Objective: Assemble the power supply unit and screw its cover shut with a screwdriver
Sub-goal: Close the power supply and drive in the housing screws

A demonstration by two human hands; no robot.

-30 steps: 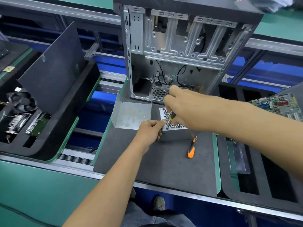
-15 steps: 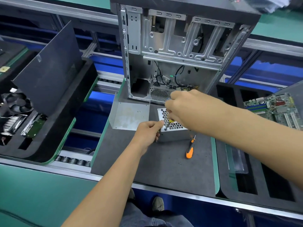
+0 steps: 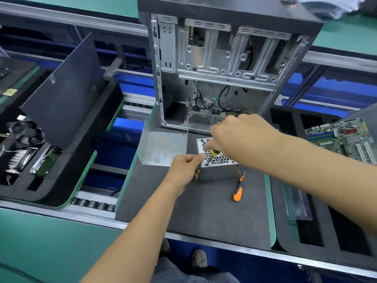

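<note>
At 9 o'clock from the work area, a foam tray (image 3: 67,180) holds a cooling fan (image 3: 26,132) and other parts; it plays no role in the present step. Just left of centre, a loose bent metal plate (image 3: 163,147) lies on the grey mat (image 3: 204,211).

The left hand (image 3: 184,170) grips the near-left corner of the power supply unit (image 3: 218,166), with its fingers curled against the side wall and pinched close to the screw position. The unit rests on the mat at the centre, directly in front of the open computer case (image 3: 224,68), which stands at 12 o'clock.

The right hand (image 3: 238,137) holds the screwdriver (image 3: 211,156) from above, fingers closed round the yellow-and-black handle. The tip is seated at the near-left corner of the perforated cover (image 3: 219,157).

Compared with one second earlier, the hands and the tool occupy nearly the same position on the unit; the apparent drift comes mainly from camera movement. The driver has remained on one corner, which indicates that this screw is being turned and is probably not yet fully home.

At 5 o'clock from the unit, a second screwdriver (image 3: 238,190) with an orange handle lies unused. At 3 o'clock, a circuit board (image 3: 342,137) sits well apart.
</note>
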